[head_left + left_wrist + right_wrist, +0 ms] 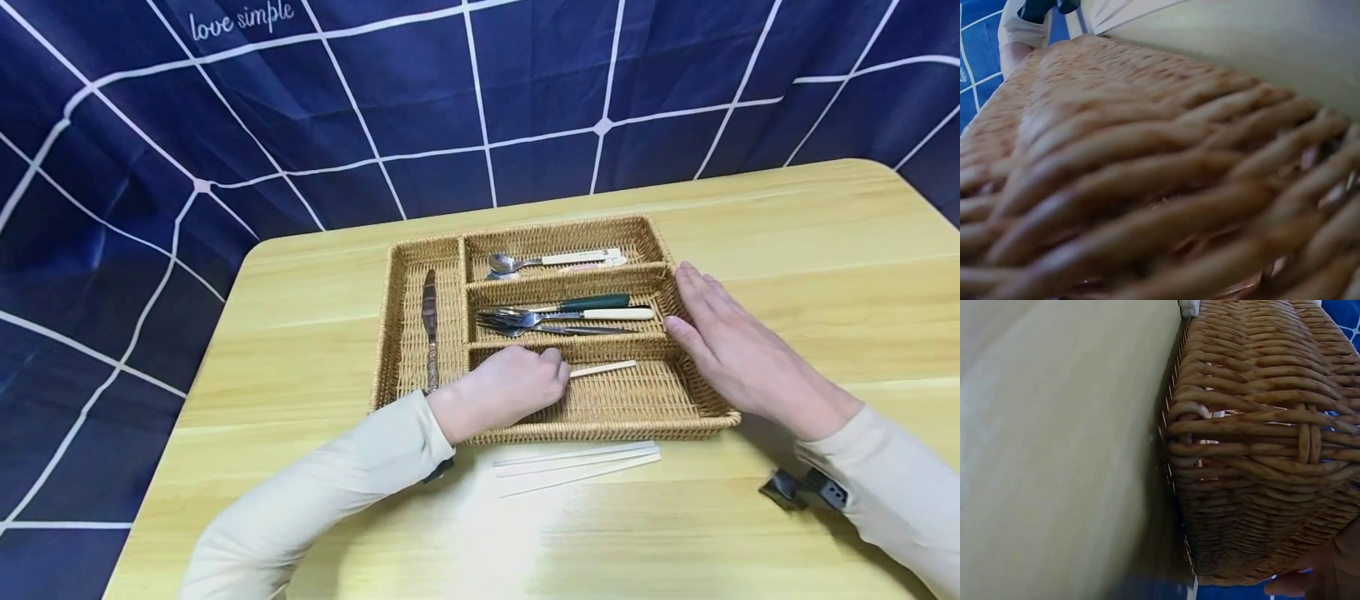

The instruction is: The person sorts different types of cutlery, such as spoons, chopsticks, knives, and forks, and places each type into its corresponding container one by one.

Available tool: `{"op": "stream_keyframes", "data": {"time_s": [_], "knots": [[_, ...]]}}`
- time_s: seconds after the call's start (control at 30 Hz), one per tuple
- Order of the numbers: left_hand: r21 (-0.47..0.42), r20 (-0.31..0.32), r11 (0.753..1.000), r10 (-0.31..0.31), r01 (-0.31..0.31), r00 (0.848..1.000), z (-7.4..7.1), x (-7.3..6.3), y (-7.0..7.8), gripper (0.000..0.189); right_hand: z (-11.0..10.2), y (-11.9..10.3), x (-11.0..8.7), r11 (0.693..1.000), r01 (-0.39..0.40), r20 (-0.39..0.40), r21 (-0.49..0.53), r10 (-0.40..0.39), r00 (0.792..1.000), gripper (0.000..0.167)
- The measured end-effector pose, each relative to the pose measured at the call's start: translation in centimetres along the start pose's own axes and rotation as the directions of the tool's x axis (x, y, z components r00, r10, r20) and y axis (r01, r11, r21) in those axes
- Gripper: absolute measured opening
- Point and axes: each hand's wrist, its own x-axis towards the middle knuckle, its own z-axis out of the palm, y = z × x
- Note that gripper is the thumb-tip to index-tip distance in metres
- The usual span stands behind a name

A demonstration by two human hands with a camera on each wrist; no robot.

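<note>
A woven wicker cutlery tray with several compartments sits on the table. Reaching into its front compartment, my left hand has curled fingers and pinches a pale chopstick, whose free end points right. My right hand lies with straight fingers along the tray's right side. Fingers of that hand show by the wicker wall in the right wrist view. Close in front of the tray, several pale chopsticks lie on the table. Wicker weave fills most of the left wrist view, hiding the left fingers.
A table knife lies in the left compartment. Forks with green, cream and metal handles occupy the middle one, and spoons the back one. Behind the wooden table hangs a blue cloth with white lines.
</note>
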Motion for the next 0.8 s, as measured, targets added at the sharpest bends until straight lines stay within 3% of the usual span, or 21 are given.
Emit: {"op": "stream_keyframes", "data": {"time_s": [0.13,0.43,0.63,0.8], "knots": [[-0.010,0.032,0.999,-0.031,0.031,0.999,0.06,0.22,0.09,0.031,-0.15,0.06,-0.04,1.000,0.001,-0.006,0.000,-0.001,1.000,0.063],[-0.129,0.109,0.988,-0.076,0.090,0.991,-0.44,0.07,-0.05,0.036,-0.08,0.00,-0.01,1.000,0.009,-0.011,-0.007,-0.009,1.000,0.063],[-0.169,0.119,0.977,-0.112,0.131,0.987,-0.34,0.19,-0.08,0.027,-0.08,0.00,-0.02,1.000,0.002,-0.009,-0.017,-0.002,1.000,0.063],[-0.221,0.130,0.962,-0.131,0.158,0.983,-0.37,0.13,-0.17,0.032,-0.05,-0.06,-0.01,1.000,-0.009,-0.001,-0.025,0.009,1.000,0.063]]}}
